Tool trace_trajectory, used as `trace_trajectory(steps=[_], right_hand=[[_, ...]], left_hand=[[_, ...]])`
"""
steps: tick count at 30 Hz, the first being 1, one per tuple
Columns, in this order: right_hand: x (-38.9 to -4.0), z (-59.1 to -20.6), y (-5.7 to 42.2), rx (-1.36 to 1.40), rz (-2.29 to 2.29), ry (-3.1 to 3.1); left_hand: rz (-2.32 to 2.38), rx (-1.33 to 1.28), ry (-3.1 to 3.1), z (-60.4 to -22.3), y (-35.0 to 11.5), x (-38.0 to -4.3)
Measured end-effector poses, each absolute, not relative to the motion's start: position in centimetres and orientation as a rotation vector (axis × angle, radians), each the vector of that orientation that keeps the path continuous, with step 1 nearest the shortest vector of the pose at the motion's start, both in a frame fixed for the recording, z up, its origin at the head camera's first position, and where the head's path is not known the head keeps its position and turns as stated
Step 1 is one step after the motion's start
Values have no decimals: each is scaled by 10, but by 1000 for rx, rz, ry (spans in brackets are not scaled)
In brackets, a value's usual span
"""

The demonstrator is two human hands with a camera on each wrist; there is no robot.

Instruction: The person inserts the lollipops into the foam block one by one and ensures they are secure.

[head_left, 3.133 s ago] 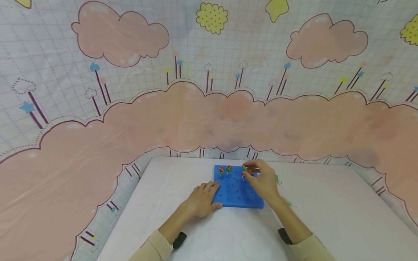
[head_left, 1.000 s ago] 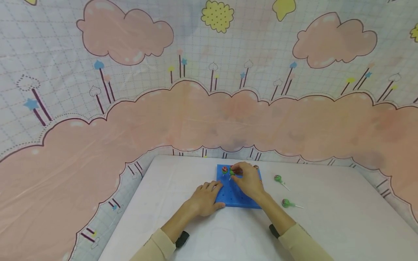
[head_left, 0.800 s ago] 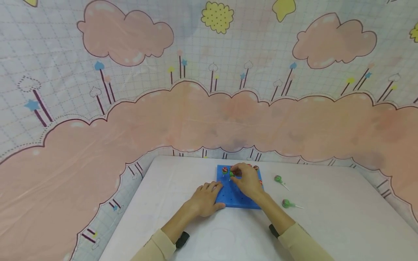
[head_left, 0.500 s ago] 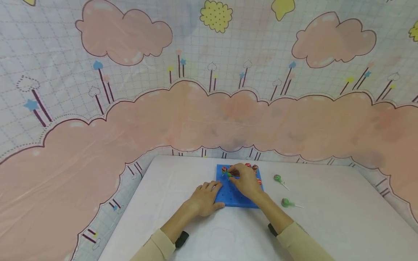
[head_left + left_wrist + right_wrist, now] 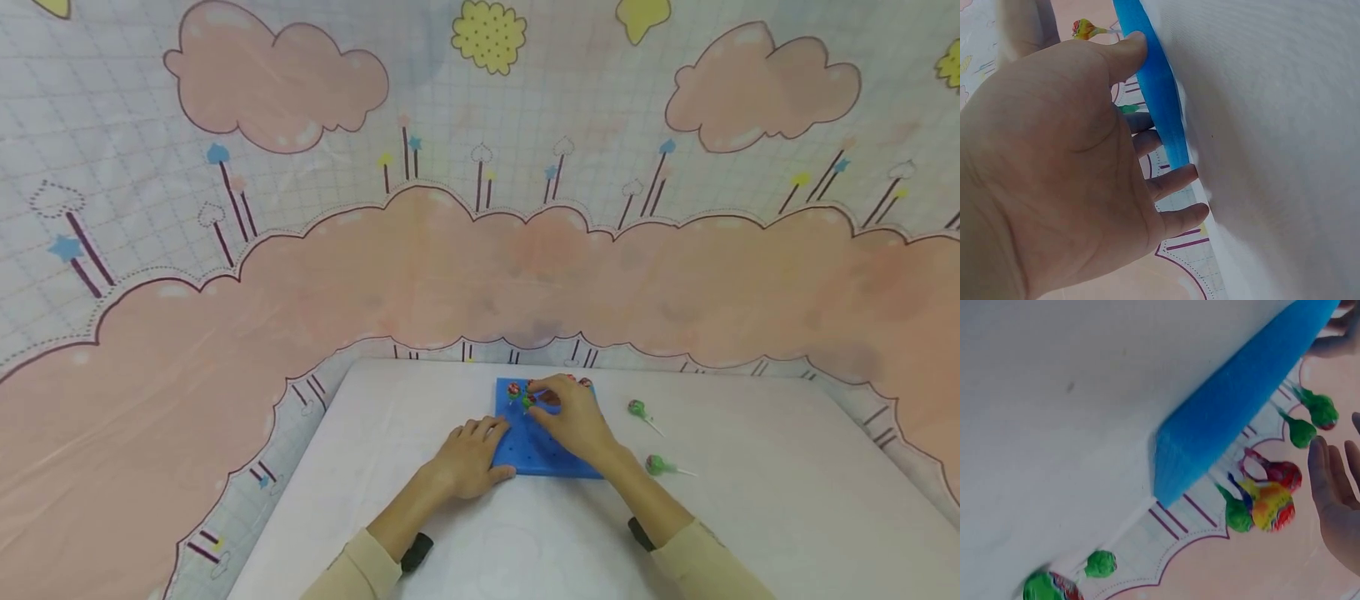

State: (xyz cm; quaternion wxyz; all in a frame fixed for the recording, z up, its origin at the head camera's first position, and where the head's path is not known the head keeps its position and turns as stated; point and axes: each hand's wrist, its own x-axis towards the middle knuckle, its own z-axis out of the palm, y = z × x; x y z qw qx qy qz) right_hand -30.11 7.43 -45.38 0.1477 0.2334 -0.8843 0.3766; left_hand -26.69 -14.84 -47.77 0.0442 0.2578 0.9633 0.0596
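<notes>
In the head view, a blue board with rows of holes (image 5: 547,467) lies on the table, with several wrapped lollipops standing in it. My left hand (image 5: 468,458) rests along its left side, the thumb by the front edge and the fingers spread. Over the board's back half is my right hand (image 5: 577,421), thumb and index finger parted close beside a green lollipop (image 5: 528,401). A red and green lollipop (image 5: 513,389) stands just left of that. In the right wrist view the fingers look fairly straight beside two green lollipops, and a yellow lollipop (image 5: 1269,506) stands nearer the board's corner.
To the right of the board, two green lollipops lie loose on the white table: one farther back (image 5: 637,407), one nearer (image 5: 656,464). Behind the table hangs a patterned cloth (image 5: 480,275) with pink clouds. My right hand and forearm cover part of the board.
From the back right of the board, my right hand has moved left with a green lollipop. That lollipop now stands by the left pair, and the fingers have parted. My left hand stays put.
</notes>
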Motion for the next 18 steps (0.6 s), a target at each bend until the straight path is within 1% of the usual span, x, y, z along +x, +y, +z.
trace_trajectory(steps=[9,18], right_hand=[[-290,-436,102,643,1062,-2485],[-279,-430,134,572,962,-2731]], left_hand=[[201,779,2951,-473,-147,-266],[220,795,2949,-482,-147,-270]])
